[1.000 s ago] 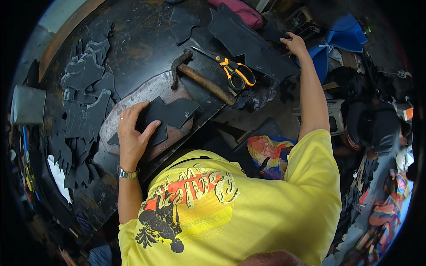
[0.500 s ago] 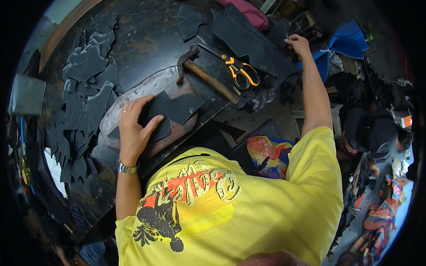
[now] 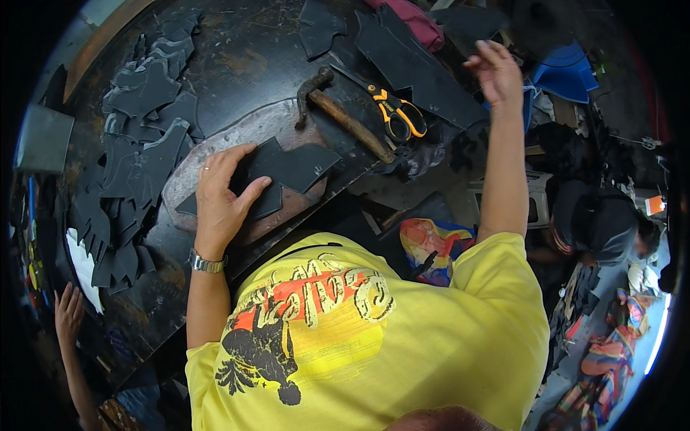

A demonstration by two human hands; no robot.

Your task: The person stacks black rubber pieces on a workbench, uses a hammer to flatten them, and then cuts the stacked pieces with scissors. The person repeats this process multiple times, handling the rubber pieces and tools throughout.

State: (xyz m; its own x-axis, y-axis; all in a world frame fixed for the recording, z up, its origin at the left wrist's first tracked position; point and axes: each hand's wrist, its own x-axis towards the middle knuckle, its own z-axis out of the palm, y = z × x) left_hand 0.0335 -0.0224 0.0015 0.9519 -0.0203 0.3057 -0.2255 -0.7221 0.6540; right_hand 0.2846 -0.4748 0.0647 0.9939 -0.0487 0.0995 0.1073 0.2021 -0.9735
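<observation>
My left hand (image 3: 221, 190) lies on a dark, flat cut-out piece (image 3: 287, 169), thumb and fingers spread apart across it. Under the piece is a smooth grey-brown slab (image 3: 215, 154) on the black workbench. My right hand (image 3: 497, 75) is raised at the right, fingers apart and slightly bent, with nothing seen in it. Beyond it, a blurred dark sheet (image 3: 468, 25) shows near the top. A hammer (image 3: 352, 126) with a wooden handle lies beside the slab. Orange-and-black scissors (image 3: 394, 111) lie partly open to its right.
Stacked dark cut-outs (image 3: 140, 158) cover the bench's left side. Large dark sheets (image 3: 417, 68) lie at the far right. A blue plastic object (image 3: 564, 75) stands beyond. Another person's hand (image 3: 68, 312) shows at lower left; a dark-clothed person (image 3: 596, 219) bends over at right.
My right hand has opened and let go of a dark piece, which now appears blurred farther up. My left hand stays on the cut-out. Another person's arm has come in at lower left.
</observation>
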